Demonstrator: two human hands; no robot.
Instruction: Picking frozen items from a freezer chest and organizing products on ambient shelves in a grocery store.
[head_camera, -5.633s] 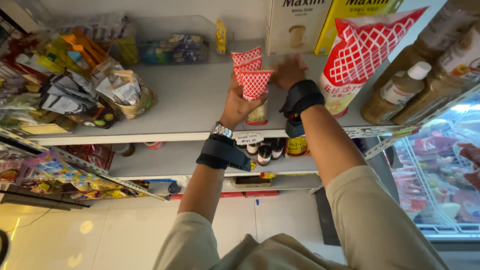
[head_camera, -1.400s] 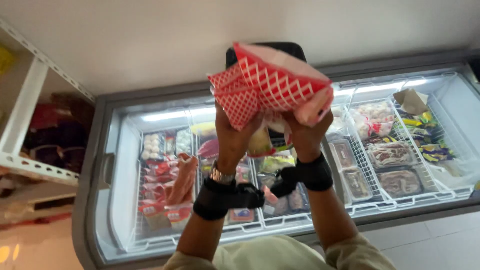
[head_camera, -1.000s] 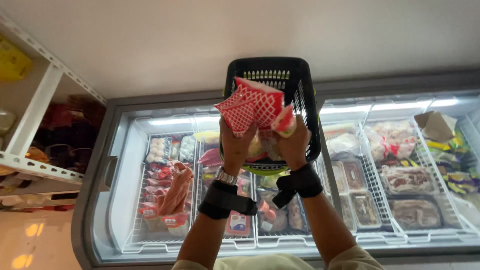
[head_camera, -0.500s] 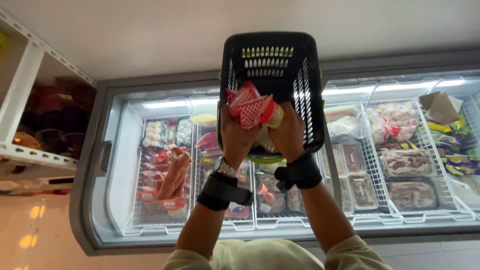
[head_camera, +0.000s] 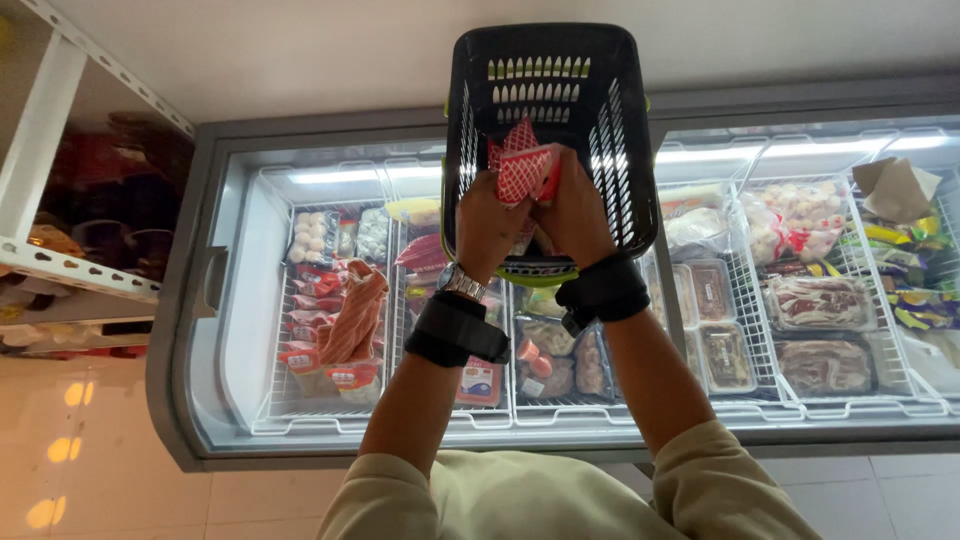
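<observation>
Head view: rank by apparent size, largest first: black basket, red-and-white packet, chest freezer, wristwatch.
1. chest freezer, spans nearly the whole frame.
2. black basket, though it sits nearer the camera than the freezer, so it looks bigger than it would otherwise.
3. red-and-white packet, held by both hands inside the basket.
4. wristwatch, smallest.

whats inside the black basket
Both hands hold a red-and-white checked packet inside the black basket. The hands hide the basket's floor.
</observation>
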